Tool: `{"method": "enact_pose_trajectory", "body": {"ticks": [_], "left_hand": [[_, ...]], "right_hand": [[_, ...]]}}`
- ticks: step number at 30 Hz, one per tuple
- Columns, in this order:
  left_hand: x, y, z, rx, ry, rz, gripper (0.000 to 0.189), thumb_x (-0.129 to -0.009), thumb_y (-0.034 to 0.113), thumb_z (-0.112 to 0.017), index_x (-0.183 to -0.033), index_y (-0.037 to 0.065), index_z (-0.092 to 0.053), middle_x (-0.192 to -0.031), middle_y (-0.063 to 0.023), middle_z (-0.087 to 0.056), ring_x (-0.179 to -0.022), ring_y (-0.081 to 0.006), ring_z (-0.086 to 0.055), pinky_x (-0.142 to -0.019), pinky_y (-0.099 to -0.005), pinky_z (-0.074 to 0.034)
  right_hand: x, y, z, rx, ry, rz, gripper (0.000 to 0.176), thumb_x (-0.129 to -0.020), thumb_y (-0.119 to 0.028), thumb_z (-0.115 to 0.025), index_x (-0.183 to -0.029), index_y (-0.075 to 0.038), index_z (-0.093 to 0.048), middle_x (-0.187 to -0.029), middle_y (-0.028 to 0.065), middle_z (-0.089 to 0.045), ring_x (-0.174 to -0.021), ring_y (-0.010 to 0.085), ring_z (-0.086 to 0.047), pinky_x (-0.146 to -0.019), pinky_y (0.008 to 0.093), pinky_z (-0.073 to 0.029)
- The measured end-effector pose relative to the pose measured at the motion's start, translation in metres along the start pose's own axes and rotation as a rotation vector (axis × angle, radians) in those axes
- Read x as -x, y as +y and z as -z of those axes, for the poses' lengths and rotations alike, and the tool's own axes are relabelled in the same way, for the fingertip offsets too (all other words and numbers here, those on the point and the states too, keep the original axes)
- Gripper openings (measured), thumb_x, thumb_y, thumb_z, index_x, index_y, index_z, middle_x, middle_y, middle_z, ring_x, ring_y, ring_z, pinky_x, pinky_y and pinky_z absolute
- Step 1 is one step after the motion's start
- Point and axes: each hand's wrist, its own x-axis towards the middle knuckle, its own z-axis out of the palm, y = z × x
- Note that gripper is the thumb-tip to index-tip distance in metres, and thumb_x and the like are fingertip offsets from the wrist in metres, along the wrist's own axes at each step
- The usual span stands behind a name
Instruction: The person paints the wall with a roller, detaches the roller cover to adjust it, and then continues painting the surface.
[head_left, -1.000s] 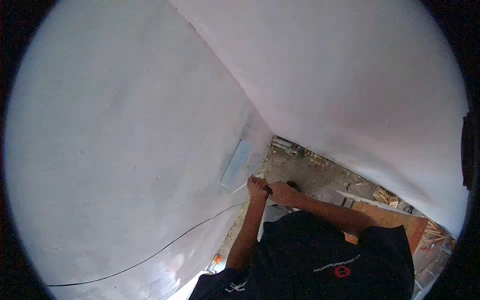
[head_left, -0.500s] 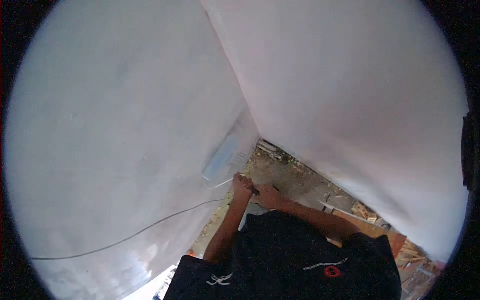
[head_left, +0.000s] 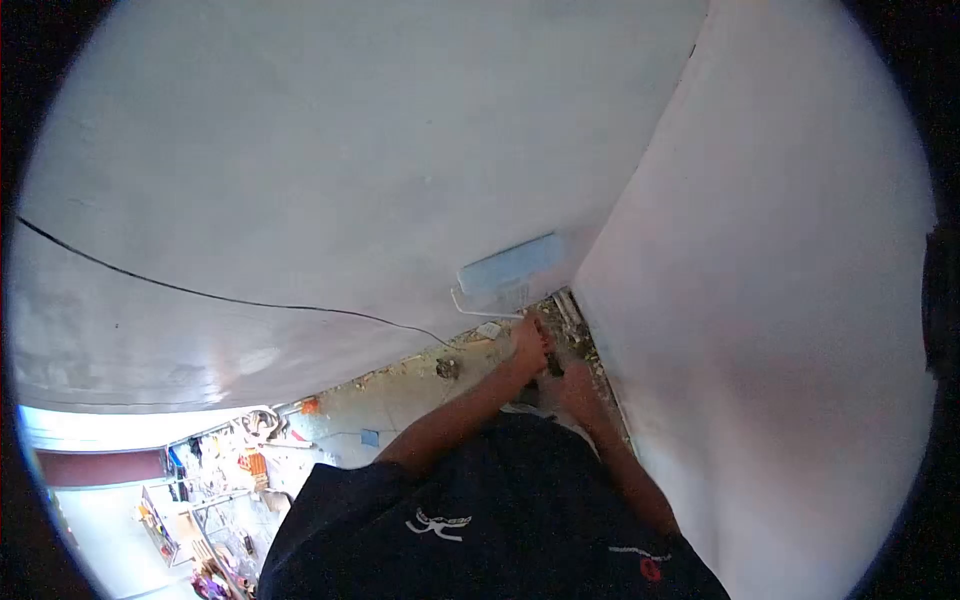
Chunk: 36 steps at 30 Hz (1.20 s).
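In the head view, near the middle, the left hand (head_left: 532, 342) is closed around the grip of a paint roller (head_left: 512, 265). The roller's pale blue sleeve lies between eleven and twelve o'clock of that hand, against the pale wall (head_left: 300, 180). The right hand (head_left: 577, 384), at between four and five o'clock of the left, is near the grip's dark end; blur prevents telling its closure or hold. A dark cable (head_left: 250, 303) crosses the wall at nine o'clock.
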Motion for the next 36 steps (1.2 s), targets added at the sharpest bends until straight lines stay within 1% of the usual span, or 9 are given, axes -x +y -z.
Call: {"method": "enact_pose_trajectory", "body": {"ticks": [6, 9, 12, 15, 19, 24, 30, 33, 36], "left_hand": [[-0.031, -0.004, 0.006, 0.110, 0.077, 0.164, 0.033, -0.085, 0.028, -0.046, -0.058, 0.011, -0.036, -0.048, 0.0019, -0.024, -0.041, -0.0134, -0.012, -0.035, -0.0308, -0.020], [-0.038, -0.029, 0.017, 0.166, -0.220, 0.122, 0.031, -0.083, 0.029, -0.049, -0.059, 0.012, -0.040, -0.048, 0.0020, -0.020, -0.039, -0.0132, -0.014, -0.035, -0.0307, -0.020], [-0.023, -0.017, -0.008, -0.022, 0.227, 0.039, 0.031, -0.082, 0.029, -0.050, -0.056, 0.015, -0.039, -0.046, 0.0021, -0.018, -0.036, -0.0126, -0.015, -0.034, -0.0299, -0.019], [-0.023, -0.017, 0.014, 0.120, -0.151, 0.041, 0.034, -0.082, 0.026, -0.046, -0.053, 0.016, -0.033, -0.044, 0.0019, -0.018, -0.035, -0.0124, -0.015, -0.033, -0.0294, -0.017], [0.012, -0.006, -0.012, 0.029, -0.087, 0.031, 0.037, -0.083, 0.025, -0.044, -0.053, 0.016, -0.025, -0.045, 0.0020, -0.017, -0.037, -0.0122, -0.013, -0.035, -0.0278, -0.015], [-0.053, -0.017, 0.005, 0.122, 0.022, 0.170, 0.036, -0.083, 0.024, -0.043, -0.054, 0.015, -0.023, -0.045, 0.0014, -0.016, -0.036, -0.0120, -0.013, -0.035, -0.0272, -0.012], [0.014, 0.004, -0.012, 0.084, -0.446, 0.144, 0.035, -0.082, 0.026, -0.046, -0.052, 0.014, -0.032, -0.042, -0.0010, -0.027, -0.033, -0.0151, -0.024, -0.032, -0.0290, -0.021], [-0.030, -0.018, -0.001, -0.020, -0.150, 0.063, 0.036, -0.082, 0.027, -0.044, -0.052, 0.013, -0.032, -0.041, 0.0001, -0.025, -0.032, -0.0154, -0.024, -0.032, -0.0292, -0.022], [-0.072, -0.019, 0.021, -0.021, -0.150, 0.174, 0.035, -0.083, 0.028, -0.041, -0.051, 0.015, -0.032, -0.041, 0.0002, -0.024, -0.032, -0.0157, -0.023, -0.032, -0.0292, -0.022]], "right_hand": [[-0.013, 0.040, -0.024, -0.039, 0.106, 0.134, 0.038, -0.071, -0.025, -0.058, -0.097, 0.003, -0.055, -0.084, 0.0196, -0.059, -0.080, 0.0315, -0.057, -0.071, 0.0387, -0.043], [0.012, -0.008, 0.025, -0.092, -0.024, -0.011, 0.039, -0.072, -0.025, -0.058, -0.099, 0.002, -0.054, -0.085, 0.0184, -0.059, -0.081, 0.0302, -0.057, -0.073, 0.0376, -0.043], [0.002, 0.036, -0.028, -0.202, 0.061, 0.076, 0.040, -0.072, -0.025, -0.057, -0.102, 0.001, -0.053, -0.084, 0.0183, -0.060, -0.079, 0.0301, -0.058, -0.072, 0.0384, -0.044], [0.008, 0.028, -0.011, -0.021, 0.182, 0.169, 0.040, -0.073, -0.025, -0.057, -0.104, 0.000, -0.052, -0.084, 0.0194, -0.059, -0.079, 0.0309, -0.058, -0.071, 0.0398, -0.044], [0.013, 0.011, 0.003, -0.189, -0.110, -0.245, 0.039, -0.074, -0.021, -0.055, -0.106, 0.001, -0.051, -0.087, 0.0224, -0.058, -0.082, 0.0336, -0.057, -0.073, 0.0415, -0.044], [-0.012, 0.057, -0.037, -0.034, 0.069, -0.010, 0.037, -0.070, -0.015, -0.056, -0.103, 0.002, -0.052, -0.083, 0.0245, -0.057, -0.076, 0.0370, -0.057, -0.070, 0.0440, -0.045], [0.019, 0.010, 0.016, -0.267, -0.013, -0.152, 0.027, -0.073, -0.016, -0.055, -0.093, 0.003, -0.052, -0.086, 0.0240, -0.055, -0.081, 0.0386, -0.053, -0.074, 0.0466, -0.042], [0.015, 0.027, -0.001, -0.174, 0.008, -0.105, 0.027, -0.071, -0.015, -0.056, -0.093, 0.001, -0.052, -0.076, 0.0225, -0.056, -0.073, 0.0377, -0.055, -0.066, 0.0452, -0.043], [-0.002, 0.051, -0.038, -0.084, 0.164, 0.061, 0.026, -0.071, -0.017, -0.057, -0.089, 0.002, -0.054, -0.070, 0.0218, -0.056, -0.069, 0.0368, -0.056, -0.062, 0.0443, -0.044]]}}
